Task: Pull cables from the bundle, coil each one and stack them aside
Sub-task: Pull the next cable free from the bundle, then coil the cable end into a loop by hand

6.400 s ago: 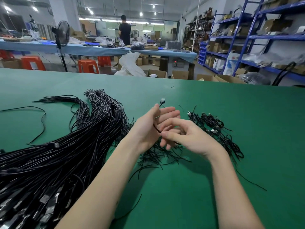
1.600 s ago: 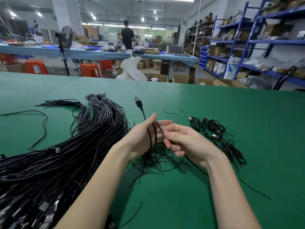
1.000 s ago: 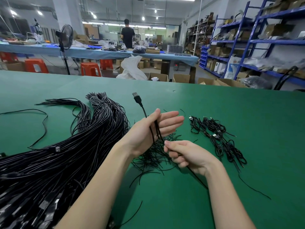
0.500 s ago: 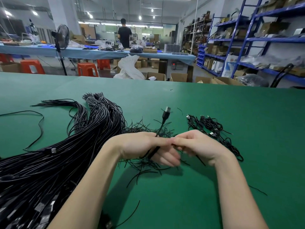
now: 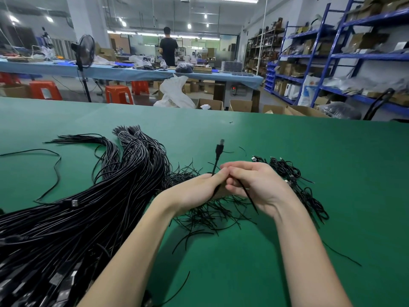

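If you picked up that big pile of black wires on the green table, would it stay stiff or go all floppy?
Probably floppy: the big bundle of thin black cables bends in curves across the green table. It likely feels heavy, since it holds so many strands. Loose ends fan out at its far tip, so some may slip free.

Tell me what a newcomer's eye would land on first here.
The big bundle of black cables sprawled across the left of the green table. Then the left hand and right hand at centre, holding one cable, its plug sticking up.
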